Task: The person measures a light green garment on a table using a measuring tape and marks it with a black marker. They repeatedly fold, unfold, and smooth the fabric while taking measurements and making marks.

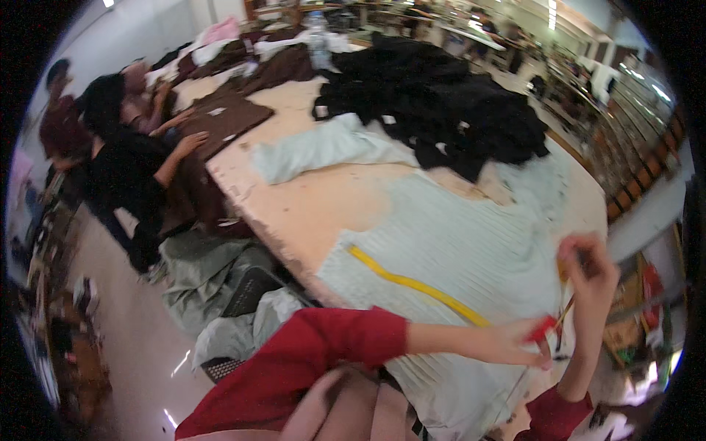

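Observation:
A pale mint, pleated or ribbed garment [441,242] lies spread on the table in front of me. Across it runs a yellow tape measure [412,284], slightly curved, its lower end reaching my left hand [518,342]. That hand is closed on a small red object [540,329], too blurred to name. My right hand [590,270] is raised at the table's right side, fingers curled together. A thin yellowish strip [565,312] hangs between the two hands; motion blur hides what the right fingers hold.
A large heap of black garments [441,95] covers the table's far side, beside a folded mint piece [316,151]. Several people stand at the left, one with a hand on brown cloth [232,117]. A water bottle [318,40] stands behind. Grey-green cloth [206,275] lies below the left table edge [268,242].

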{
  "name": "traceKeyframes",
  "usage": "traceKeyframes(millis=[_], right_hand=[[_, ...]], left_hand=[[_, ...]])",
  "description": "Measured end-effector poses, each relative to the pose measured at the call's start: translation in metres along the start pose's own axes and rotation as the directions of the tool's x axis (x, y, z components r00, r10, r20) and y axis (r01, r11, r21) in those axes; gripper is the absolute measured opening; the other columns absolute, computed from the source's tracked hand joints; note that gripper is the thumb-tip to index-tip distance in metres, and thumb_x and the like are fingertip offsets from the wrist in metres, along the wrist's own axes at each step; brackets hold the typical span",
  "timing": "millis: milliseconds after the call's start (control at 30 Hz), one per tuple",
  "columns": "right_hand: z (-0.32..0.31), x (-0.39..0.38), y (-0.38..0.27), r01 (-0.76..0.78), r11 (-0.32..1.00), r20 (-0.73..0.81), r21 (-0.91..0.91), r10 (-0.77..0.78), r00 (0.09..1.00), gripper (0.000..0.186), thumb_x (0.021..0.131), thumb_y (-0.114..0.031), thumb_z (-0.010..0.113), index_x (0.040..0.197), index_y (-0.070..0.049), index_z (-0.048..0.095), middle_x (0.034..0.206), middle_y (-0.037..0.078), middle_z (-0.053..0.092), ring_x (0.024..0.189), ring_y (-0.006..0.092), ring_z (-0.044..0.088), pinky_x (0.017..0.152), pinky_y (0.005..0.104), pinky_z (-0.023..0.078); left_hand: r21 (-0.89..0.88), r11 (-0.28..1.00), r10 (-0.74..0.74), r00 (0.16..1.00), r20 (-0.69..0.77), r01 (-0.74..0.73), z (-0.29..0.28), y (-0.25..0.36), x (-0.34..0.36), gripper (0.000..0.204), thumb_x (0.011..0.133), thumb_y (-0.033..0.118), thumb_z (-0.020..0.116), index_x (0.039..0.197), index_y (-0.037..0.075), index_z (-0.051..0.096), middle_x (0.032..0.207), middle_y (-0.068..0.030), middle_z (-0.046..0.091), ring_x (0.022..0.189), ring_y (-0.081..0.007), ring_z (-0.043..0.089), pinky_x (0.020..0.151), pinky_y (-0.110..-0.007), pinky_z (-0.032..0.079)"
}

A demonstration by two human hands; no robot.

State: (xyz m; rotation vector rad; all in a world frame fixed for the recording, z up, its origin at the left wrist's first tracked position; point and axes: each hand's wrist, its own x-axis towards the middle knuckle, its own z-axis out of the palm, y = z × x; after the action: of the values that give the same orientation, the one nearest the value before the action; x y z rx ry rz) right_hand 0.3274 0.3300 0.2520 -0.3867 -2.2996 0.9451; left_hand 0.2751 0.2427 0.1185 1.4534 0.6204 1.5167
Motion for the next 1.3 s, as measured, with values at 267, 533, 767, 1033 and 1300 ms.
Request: traceKeyframes(millis=[267, 533, 767, 1033, 1300], right_hand=[[0.055, -0.057, 0.072, -0.622, 0.496, 0.684, 0.606, 0.074, 0.726, 0.05, 0.089, -0.038, 0.064, 0.119, 0.0, 0.052, 0.09, 0.009, 0.063, 0.079, 0.02, 0.06, 0.07, 0.0318, 0.048], [-0.011, -0.078, 0.083, -0.569, 0.813, 0.135, -0.119, 0.581, 0.802, 0.016, 0.096, -0.012, 0.045, 0.103, -0.002, 0.056, 0.067, 0.0, 0.048, 0.061, 0.0112, 0.051, 0.058, 0.029, 0.044], [0.038, -0.012, 0.045, 0.339, 0.934, 0.172, -0.111, -0.318, 0.933, 0.034, 0.089, -0.026, 0.061, 0.109, -0.002, 0.05, 0.134, 0.017, 0.047, 0.114, 0.0257, 0.055, 0.079, 0.031, 0.051], [0.031, -0.032, 0.097, -0.59, 0.803, 0.694, -0.08, 0.47, 0.546, 0.036, 0.077, -0.005, 0.062, 0.112, -0.002, 0.06, 0.058, -0.002, 0.054, 0.043, 0.0085, 0.051, 0.041, 0.0251, 0.04], [-0.122, 0.068, 0.24, -0.35, 0.932, -0.439, -0.095, 0.276, 0.855, 0.032, 0.087, -0.015, 0.066, 0.114, -0.003, 0.054, 0.078, 0.004, 0.059, 0.055, 0.0098, 0.056, 0.045, 0.023, 0.045]], left_hand=[[0.168, 0.978, 0.21, 0.542, -0.814, -0.127, -0.148, 0.074, 0.05, 0.02, 0.102, 0.032, 0.037, 0.103, 0.014, 0.045, 0.064, 0.0038, 0.041, 0.047, -0.0066, 0.039, 0.039, -0.024, 0.033], [0.673, 0.674, 0.324, 0.697, -0.64, 0.304, -0.21, 0.084, -0.001, 0.032, 0.095, 0.018, 0.051, 0.115, 0.006, 0.029, 0.08, -0.0145, 0.058, 0.067, -0.0293, 0.062, 0.057, -0.042, 0.049], [0.279, 0.952, -0.043, 0.961, -0.274, 0.122, -0.081, 0.042, -0.008, 0.087, 0.074, 0.024, 0.08, 0.141, 0.003, 0.029, 0.133, -0.0166, 0.046, 0.126, -0.0237, 0.044, 0.104, -0.035, 0.035], [0.385, 0.913, -0.196, 0.972, 0.125, 0.135, -0.095, 0.047, -0.053, 0.092, 0.079, 0.02, 0.075, 0.149, 0.003, 0.017, 0.149, -0.0218, 0.031, 0.135, -0.0302, 0.036, 0.112, -0.037, 0.028], [0.684, 0.194, -0.413, 0.69, -0.594, 0.704, -0.129, 0.096, -0.201, 0.067, 0.072, 0.031, 0.078, 0.131, 0.013, 0.053, 0.135, -0.0132, 0.049, 0.129, -0.0318, 0.038, 0.109, -0.044, 0.026]])
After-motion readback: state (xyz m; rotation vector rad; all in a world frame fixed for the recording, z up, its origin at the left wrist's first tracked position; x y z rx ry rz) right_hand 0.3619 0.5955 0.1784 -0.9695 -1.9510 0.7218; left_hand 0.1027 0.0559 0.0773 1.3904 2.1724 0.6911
